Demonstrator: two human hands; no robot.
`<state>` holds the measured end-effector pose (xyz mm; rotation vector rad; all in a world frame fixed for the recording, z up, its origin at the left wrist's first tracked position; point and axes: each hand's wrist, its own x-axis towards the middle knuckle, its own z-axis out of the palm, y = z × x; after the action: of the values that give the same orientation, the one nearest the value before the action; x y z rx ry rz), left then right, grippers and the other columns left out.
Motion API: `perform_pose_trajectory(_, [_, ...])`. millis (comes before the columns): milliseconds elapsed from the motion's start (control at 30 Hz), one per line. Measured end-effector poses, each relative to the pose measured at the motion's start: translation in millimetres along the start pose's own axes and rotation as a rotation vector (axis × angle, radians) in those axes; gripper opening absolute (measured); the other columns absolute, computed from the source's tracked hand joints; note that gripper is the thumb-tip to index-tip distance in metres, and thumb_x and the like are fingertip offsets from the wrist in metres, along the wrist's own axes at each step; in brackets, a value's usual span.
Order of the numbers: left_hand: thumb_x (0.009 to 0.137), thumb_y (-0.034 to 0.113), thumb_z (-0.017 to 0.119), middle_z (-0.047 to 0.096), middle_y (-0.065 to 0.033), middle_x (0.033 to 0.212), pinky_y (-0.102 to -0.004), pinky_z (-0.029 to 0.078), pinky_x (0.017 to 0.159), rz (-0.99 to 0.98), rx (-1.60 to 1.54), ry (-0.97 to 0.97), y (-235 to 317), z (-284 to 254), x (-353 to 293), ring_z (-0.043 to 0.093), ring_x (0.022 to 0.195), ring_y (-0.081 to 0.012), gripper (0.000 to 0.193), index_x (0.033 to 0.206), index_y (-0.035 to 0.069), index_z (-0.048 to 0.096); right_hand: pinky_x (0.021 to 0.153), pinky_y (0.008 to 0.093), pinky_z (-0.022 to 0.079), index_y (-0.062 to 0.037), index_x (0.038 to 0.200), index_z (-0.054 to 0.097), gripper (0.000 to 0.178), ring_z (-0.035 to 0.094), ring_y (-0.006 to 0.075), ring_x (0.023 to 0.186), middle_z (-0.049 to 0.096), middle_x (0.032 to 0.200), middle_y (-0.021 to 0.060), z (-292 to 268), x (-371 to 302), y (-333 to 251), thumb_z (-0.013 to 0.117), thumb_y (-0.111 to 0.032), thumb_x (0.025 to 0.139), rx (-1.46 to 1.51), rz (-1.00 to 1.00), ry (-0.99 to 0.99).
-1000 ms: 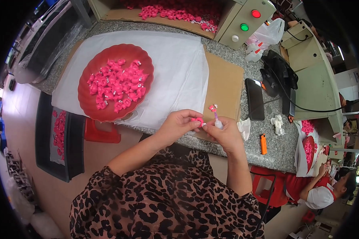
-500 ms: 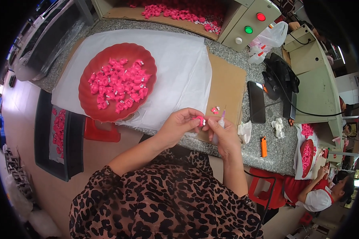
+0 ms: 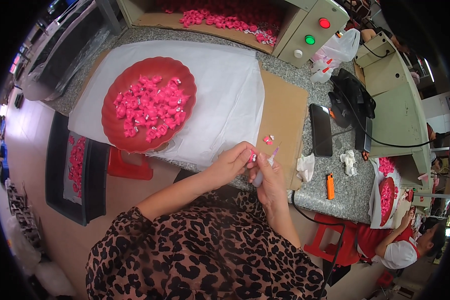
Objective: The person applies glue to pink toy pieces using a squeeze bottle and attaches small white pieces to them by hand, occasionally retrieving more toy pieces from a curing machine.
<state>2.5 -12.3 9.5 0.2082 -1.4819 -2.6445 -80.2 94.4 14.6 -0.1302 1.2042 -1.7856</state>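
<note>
Above the table's front edge, my left hand (image 3: 231, 164) pinches a small pink plastic figure (image 3: 252, 156) with a white part on it. Close against it, my right hand (image 3: 273, 181) is closed around a small translucent squeeze bottle (image 3: 258, 179) with a thin needle tip. That tip slants up and to the right, away from the figure. Fingers cover part of both. On the cardboard (image 3: 285, 107) just beyond lies another pink-and-white piece (image 3: 269, 140). A scalloped red dish (image 3: 114, 131), heaped with pink figures (image 3: 152, 107), stands on white paper (image 3: 230, 95) to the left.
An opening at the back holds more pink pieces (image 3: 210, 19), beside a panel with buttons (image 3: 310, 39). At right lie a phone (image 3: 320, 130), crumpled tissues (image 3: 348, 162) and an orange lighter (image 3: 330, 186). A dark bin (image 3: 95, 185) stands lower left; a co-worker (image 3: 400, 250) sits right.
My right hand has shifted left and turned, so the bottle's needle now leans further right and its body shows below the fingers. My left hand still holds the pink figure, slightly turned.
</note>
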Motion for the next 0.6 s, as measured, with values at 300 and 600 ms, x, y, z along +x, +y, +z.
perform_pose_trajectory(300, [0.091, 0.026, 0.031, 0.041, -0.0009, 0.068, -0.019, 0.031, 0.05, 0.039, 0.064, -0.019, -9, 5, -1, 0.039, 0.058, -0.0072, 0.025, 0.099, 0.005, 0.041, 0.046, 0.0207, 0.039, -0.0029, 0.078, 0.056, 0.02, 0.046, 0.0085, 0.05, 0.054, 0.065, 0.0033, 2, -6, 6, 0.053, -0.022, 0.082, -0.064, -0.091, 0.032])
perform_pose_trajectory(600, [0.091, 0.025, 0.034, 0.043, -0.0001, 0.068, -0.0179, 0.031, 0.048, -0.062, 0.049, 0.02, -4, 5, -3, 0.041, 0.059, -0.0065, 0.019, 0.096, 0.007, 0.041, 0.049, 0.0189, 0.037, -0.0017, 0.08, 0.056, 0.018, 0.047, 0.0069, 0.053, 0.055, 0.064, 0.0026, 6, -8, 6, 0.055, -0.019, 0.081, 0.049, -0.093, -0.001])
